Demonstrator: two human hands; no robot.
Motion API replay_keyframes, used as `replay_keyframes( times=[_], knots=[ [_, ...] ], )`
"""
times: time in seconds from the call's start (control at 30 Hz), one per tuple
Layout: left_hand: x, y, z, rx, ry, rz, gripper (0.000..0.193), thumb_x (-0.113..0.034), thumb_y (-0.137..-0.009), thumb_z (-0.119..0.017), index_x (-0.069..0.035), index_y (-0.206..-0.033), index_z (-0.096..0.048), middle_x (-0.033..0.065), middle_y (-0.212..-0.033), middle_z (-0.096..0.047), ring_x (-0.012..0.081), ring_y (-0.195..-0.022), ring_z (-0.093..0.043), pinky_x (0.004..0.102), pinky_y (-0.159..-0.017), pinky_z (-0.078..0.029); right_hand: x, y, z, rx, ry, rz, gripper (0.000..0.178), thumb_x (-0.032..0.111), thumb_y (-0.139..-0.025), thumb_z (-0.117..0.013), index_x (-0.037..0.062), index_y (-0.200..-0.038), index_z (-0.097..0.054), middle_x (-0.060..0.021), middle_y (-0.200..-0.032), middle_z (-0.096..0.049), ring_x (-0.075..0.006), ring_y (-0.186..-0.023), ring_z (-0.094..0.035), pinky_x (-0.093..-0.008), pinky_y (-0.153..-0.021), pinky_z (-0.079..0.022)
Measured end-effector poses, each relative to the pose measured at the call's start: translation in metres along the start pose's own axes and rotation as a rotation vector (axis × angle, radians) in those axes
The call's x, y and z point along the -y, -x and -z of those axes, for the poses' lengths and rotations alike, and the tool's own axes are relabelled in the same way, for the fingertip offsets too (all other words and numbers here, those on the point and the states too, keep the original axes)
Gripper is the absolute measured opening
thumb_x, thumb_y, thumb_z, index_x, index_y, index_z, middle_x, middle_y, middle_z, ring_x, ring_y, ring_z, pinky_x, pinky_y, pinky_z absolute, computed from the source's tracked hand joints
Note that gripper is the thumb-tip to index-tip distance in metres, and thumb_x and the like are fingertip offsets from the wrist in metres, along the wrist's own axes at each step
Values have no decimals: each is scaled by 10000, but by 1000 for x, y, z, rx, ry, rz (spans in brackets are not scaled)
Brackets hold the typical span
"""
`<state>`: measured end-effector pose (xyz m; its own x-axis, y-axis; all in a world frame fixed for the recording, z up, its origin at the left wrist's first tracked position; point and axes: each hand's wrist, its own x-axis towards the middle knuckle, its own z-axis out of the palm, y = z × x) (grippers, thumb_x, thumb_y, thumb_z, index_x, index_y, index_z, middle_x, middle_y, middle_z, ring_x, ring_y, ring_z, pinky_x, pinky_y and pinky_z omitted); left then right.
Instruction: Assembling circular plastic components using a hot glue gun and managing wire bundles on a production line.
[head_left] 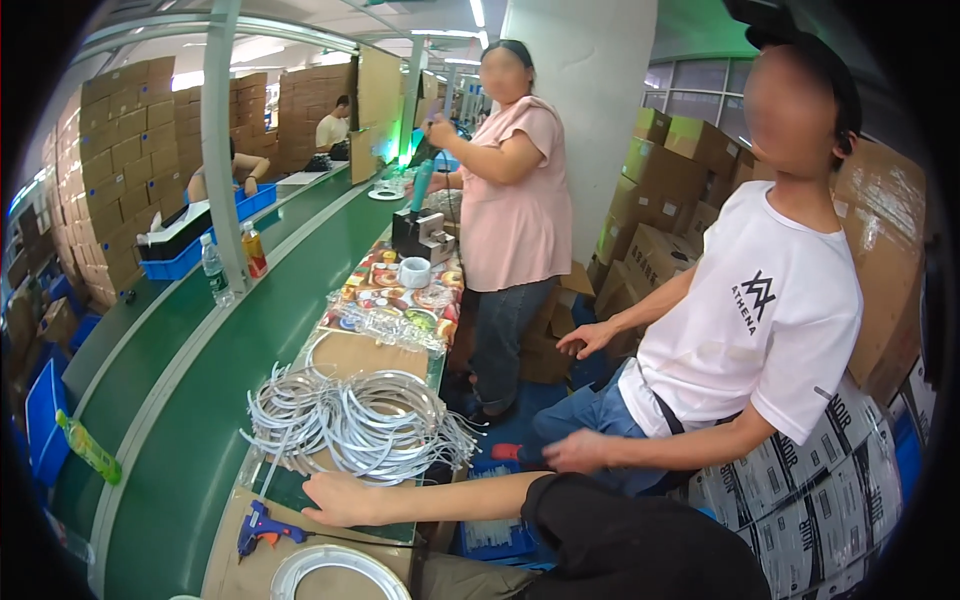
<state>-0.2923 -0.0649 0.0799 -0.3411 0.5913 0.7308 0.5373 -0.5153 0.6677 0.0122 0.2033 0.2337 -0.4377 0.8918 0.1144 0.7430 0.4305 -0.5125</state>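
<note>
My right hand (343, 500) lies at the bench edge, fingers reaching left and slightly apart, with nothing visible in it. Just beyond it is a large heap of coiled white strips (385, 425) with thin loose ends, spread over cardboard. Nearer than the hand, a blue glue gun (262, 530) with an orange trigger rests on a brown cardboard sheet (225, 575). A round white ring frame (340, 562) sits beside it, cut off by the lower edge. My left hand is out of view.
A person in a white T-shirt (750, 290) is close on the right; another in a pink top (515, 200) stands farther along the bench. Clear plastic wrap (390, 325) and a white tape roll (413, 272) lie beyond the coils. A green conveyor (200, 400) runs along the left.
</note>
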Motion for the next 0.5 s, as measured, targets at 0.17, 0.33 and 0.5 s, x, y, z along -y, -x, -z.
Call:
replay_keyframes(
  times=[0.17, 0.33, 0.5],
  knots=[
    [34, -11, -16, -14, 249, -360, 325, -23, -925, -621, 33, -1244, -588, 151, -1029, -660, 217, -887, -632, 324, -744, -534, 25, -11, -5, -6, 53, -41, 404, 335, -844, -695, -59, -809, -609, -257, -772, -651, -440, -754, -661, -501, -658, -538],
    [48, -27, -52, -28, 500, -714, 345, -39, -936, -616, 32, -1270, -571, 160, -1070, -650, 225, -926, -629, 333, -769, -534, 37, -30, -25, 75, 93, 0, 351, 303, -829, -682, -44, -854, -628, -264, -786, -667, -418, -769, -687, -491, -683, -555],
    [-33, -3, -14, 99, 216, 240, 445, -66, -902, -590, 7, -1334, -514, 177, -1281, -548, 264, -1139, -533, 367, -939, -448, 51, -31, -8, 62, 184, 202, 271, 230, -831, -600, 4, -705, -681, -251, -695, -649, -387, -610, -660, -466, -580, -540]
  ],
)
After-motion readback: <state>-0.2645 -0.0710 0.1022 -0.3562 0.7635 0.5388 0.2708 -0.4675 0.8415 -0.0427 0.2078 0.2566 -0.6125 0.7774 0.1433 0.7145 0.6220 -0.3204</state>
